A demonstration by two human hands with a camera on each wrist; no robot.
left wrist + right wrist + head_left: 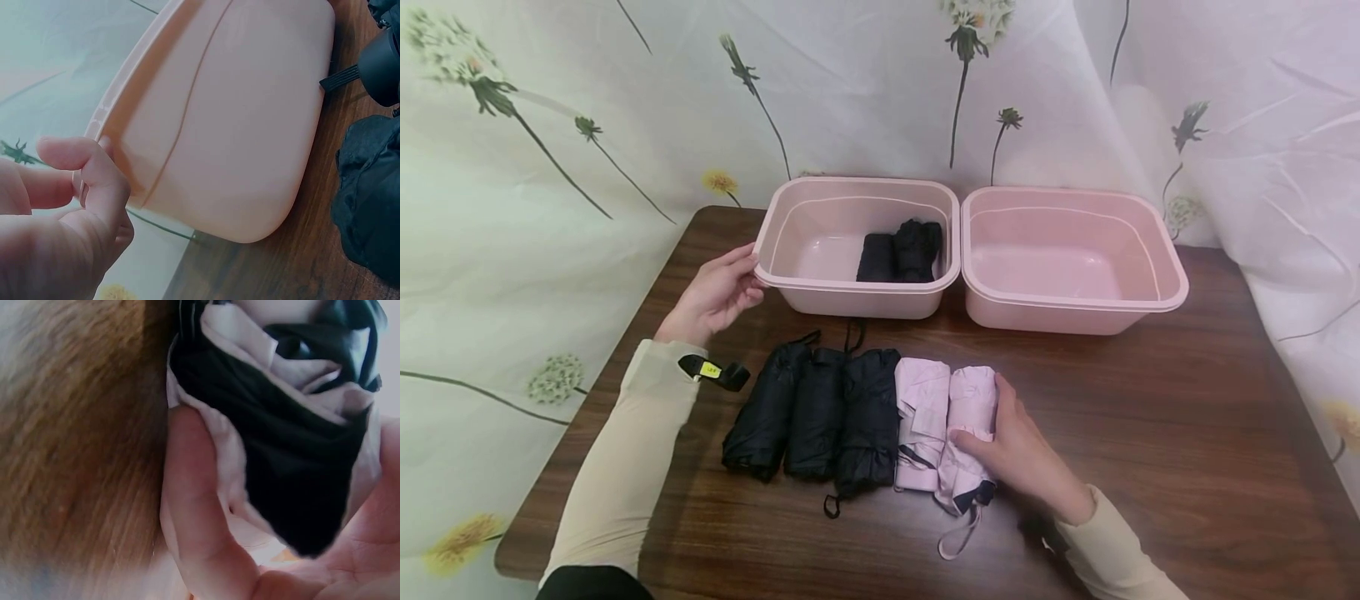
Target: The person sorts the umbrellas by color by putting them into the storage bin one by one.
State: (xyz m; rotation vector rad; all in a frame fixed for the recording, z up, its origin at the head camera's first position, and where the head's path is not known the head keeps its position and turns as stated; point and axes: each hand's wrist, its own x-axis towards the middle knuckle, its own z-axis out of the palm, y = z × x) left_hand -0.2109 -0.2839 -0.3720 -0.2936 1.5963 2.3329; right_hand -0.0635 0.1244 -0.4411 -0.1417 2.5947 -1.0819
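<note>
My left hand [718,292] holds the left end rim of a pink plastic bin [857,302]; in the left wrist view the thumb and curled fingers pinch that rim. At the right end of a row of folded umbrellas, my right hand [1028,450] grips a pink umbrella [972,400], thumb on its near left side. Its dark underside [294,469] shows in the right wrist view. Beside it lie another pink umbrella [922,387] and three black umbrellas [868,417]. Two short black bundles [916,250] rest inside the left bin, at its right end.
A second pink bin [1060,317] stands right beside the first, with nothing seen inside. Both are at the back of the brown wooden table [1150,467], before a flower-printed cloth [865,83]. A wrist strap from the pink umbrella hangs toward the front.
</note>
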